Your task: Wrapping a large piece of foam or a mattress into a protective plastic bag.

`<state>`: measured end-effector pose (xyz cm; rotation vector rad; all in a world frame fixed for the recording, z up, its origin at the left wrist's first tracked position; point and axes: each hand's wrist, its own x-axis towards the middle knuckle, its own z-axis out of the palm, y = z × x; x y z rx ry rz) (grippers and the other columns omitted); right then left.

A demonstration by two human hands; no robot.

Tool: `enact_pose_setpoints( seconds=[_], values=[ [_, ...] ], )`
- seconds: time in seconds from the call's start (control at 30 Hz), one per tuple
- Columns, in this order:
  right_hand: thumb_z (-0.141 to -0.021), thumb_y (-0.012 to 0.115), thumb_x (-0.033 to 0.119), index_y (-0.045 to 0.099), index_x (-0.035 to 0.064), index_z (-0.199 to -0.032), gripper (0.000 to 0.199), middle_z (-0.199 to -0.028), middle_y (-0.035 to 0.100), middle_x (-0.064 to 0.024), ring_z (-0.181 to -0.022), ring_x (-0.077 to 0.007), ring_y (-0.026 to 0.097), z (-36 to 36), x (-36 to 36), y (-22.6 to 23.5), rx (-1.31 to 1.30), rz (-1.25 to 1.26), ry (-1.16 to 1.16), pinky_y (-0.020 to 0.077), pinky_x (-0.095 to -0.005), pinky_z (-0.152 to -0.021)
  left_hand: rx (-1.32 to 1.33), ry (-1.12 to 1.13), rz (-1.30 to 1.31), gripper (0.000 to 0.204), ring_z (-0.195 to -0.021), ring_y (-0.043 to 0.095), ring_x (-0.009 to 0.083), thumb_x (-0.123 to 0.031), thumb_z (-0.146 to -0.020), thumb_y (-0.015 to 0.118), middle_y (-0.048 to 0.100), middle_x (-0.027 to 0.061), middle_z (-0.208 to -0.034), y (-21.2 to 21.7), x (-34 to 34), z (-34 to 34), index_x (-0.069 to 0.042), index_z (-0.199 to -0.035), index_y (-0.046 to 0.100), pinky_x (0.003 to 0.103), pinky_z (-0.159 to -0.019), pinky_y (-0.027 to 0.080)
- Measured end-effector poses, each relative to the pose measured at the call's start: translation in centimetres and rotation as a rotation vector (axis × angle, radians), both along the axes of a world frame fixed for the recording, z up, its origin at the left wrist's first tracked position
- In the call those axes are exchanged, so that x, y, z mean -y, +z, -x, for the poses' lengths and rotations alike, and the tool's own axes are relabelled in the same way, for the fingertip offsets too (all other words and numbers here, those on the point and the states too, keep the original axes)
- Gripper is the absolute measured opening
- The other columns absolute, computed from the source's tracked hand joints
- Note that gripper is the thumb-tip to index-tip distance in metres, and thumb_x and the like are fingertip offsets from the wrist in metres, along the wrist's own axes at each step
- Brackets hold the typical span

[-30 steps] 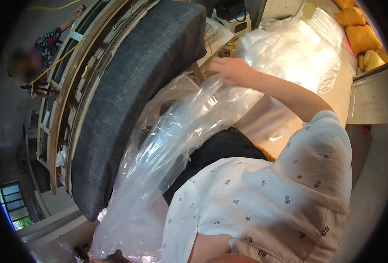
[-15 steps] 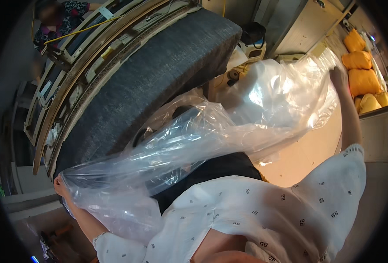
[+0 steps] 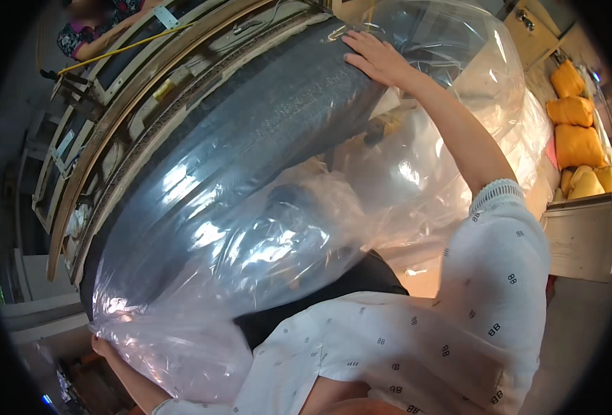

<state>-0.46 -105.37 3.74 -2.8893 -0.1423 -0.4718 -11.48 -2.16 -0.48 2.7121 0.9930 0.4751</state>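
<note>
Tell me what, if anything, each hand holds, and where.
Left hand: the clear plastic sheet, by its lower-left edge. Right hand: spread open, seemingly gripping nothing.

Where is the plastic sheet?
The plastic sheet crosses the head view's centre, partly over the grey padded piece; the left hand grips its lower-left end.

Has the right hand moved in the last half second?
Yes, the right hand went left, away from the orange bundles, to the upper right end of the grey padded piece.

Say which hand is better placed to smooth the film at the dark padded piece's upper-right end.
Probably right: the right hand is open at that end; the left hand, at the opposite end, grips the clear film.
</note>
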Motion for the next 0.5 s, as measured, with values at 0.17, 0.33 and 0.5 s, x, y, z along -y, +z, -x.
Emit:
enact_pose_setpoints(
  seconds=[0.17, 0.33, 0.5],
  values=[
    [-0.09, 0.038, 0.044, 0.038, 0.017, -0.132, 0.051, -0.138, 0.034, -0.0075, -0.127, -0.0271, 0.031, -5.6, 0.1, -1.7, -0.026, -0.056, 0.024, 0.0271, -0.0331, -0.103, -0.337, -0.103, -0.224, 0.039, -0.067, 0.053, 0.0195, -0.037, -0.082, 0.052, 0.062, 0.0096, -0.072, 4.3, -7.4, 3.5, 0.0, -0.081, 0.063, 0.037, -0.064, 0.042],
    [-0.084, 0.045, 0.054, 0.043, 0.0062, -0.129, 0.066, -0.131, 0.044, -0.0128, -0.122, -0.0228, 0.04, -7.5, 2.7, -0.5, -0.44, -0.669, -0.213, 0.0296, -0.0294, -0.099, 0.266, 0.01, 0.045, 0.037, -0.083, 0.059, 0.0192, -0.033, -0.079, 0.061, 0.065, 0.0104, -0.093, 1.2, 7.1, -1.2, -0.003, -0.099, 0.064, 0.032, -0.076, 0.046],
    [-0.085, 0.048, 0.018, 0.058, 0.008, -0.091, 0.015, -0.096, 0.057, -0.0109, -0.094, -0.0278, 0.056, -6.5, -3.1, 5.2, 0.376, 0.528, -0.011, 0.0457, -0.038, -0.078, 0.558, -0.1, 0.243, 0.036, -0.081, 0.058, 0.0213, -0.031, -0.076, 0.063, 0.064, 0.0116, -0.09, 2.2, 13.4, -4.3, -0.002, -0.096, 0.064, 0.032, -0.075, 0.045]
  ],
)
